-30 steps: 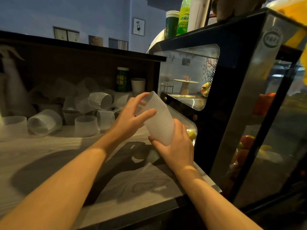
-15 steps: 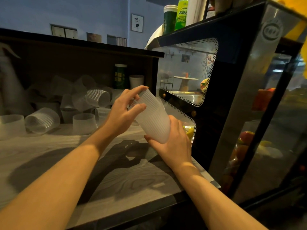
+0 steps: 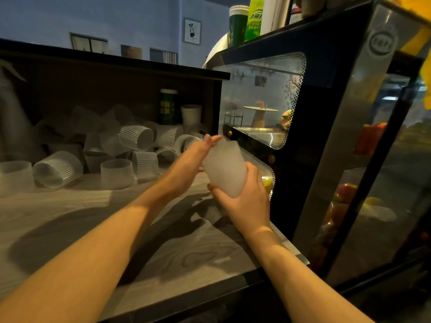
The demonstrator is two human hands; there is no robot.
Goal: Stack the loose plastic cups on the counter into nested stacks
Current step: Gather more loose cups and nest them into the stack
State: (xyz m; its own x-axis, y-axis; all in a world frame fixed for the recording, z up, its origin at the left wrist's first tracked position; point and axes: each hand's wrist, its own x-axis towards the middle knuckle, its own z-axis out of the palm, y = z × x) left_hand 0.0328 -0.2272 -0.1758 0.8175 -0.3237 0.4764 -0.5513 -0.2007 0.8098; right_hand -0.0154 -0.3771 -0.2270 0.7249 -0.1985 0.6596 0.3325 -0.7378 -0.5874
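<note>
Right hand (image 3: 245,201) grips frosted, ribbed cup stack (image 3: 225,170); left hand (image 3: 191,159) touches rim.

Stack of cups (image 3: 225,169) was motion-blurred; number of nested cups couldn't be told. Right hand (image 3: 245,201) hid the stack's bottom end. Left hand (image 3: 193,159) was blurred too, its fingertips lost against the stack's rim, so grip unclear. Spray bottle (image 3: 11,117) at the left edge was smeared and cut off. Back of the loose cup pile (image 3: 98,122) sat in shadow, count unreadable. Green bottle (image 3: 254,17) on the display case (image 3: 326,66) was cropped by the top edge.
</note>
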